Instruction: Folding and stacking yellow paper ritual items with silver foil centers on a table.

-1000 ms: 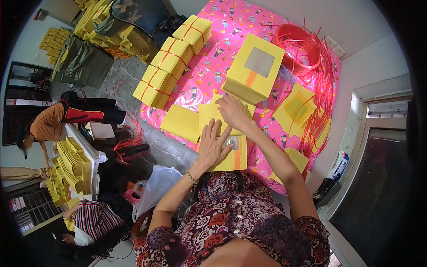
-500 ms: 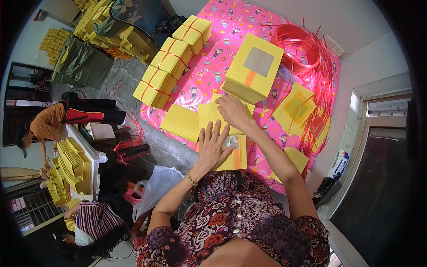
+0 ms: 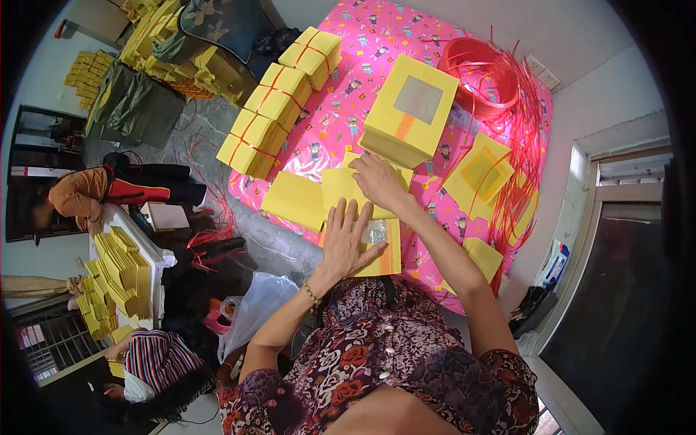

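My left hand lies flat with its fingers spread on a yellow paper piece with a clear window and an orange strip. Farther up, my right hand rests with bent fingers on a folded yellow sheet; what lies under its fingertips is partly hidden. Left of these is a flat yellow piece. Just beyond my right hand stands a tall stack of yellow windowed pieces.
A pink patterned cover lies over the table. Bundles tied with red strips line its left side. A tangle of red strips and loose yellow pieces lie right. Two people work at a table on the left.
My hands keep nearly the same places on the yellow paper. At the left, the standing person in brown has drawn their arms in from the yellow stacks.
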The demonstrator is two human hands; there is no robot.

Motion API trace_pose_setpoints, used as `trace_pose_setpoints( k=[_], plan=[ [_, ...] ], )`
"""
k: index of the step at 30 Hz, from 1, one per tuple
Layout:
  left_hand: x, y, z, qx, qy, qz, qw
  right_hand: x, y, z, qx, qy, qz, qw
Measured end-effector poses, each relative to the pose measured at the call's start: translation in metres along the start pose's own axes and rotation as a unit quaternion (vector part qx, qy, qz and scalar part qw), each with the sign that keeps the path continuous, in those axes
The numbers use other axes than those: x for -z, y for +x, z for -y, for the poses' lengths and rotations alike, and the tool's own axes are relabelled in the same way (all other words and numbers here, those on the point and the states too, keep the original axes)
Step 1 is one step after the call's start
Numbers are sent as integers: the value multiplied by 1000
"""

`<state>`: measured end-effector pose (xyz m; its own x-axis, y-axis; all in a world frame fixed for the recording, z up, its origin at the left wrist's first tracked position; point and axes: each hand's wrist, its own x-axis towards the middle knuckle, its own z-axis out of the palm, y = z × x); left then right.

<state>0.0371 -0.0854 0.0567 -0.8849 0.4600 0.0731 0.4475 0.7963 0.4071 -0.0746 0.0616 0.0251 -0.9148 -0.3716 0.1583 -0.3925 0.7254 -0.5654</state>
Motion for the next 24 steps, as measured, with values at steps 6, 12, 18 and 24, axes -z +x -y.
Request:
trace_pose_setpoints(
  k=[6, 12, 18, 24],
  plan=[
    [-5, -3, 4, -19, 13, 6, 1000, 4, -2, 1, -14, 6, 14, 1000],
    [-7, -5, 7, -26, 26, 8, 999, 21, -41, 21, 61, 1, -71, 996],
    [-10, -8, 10, -36, 23, 3, 999, 26, -118, 20, 101, -30, 59, 993],
    [-10, -6, 9, -32, 12, 5, 999, 20, -125, -2, 118, -38, 141, 982]
  ],
)
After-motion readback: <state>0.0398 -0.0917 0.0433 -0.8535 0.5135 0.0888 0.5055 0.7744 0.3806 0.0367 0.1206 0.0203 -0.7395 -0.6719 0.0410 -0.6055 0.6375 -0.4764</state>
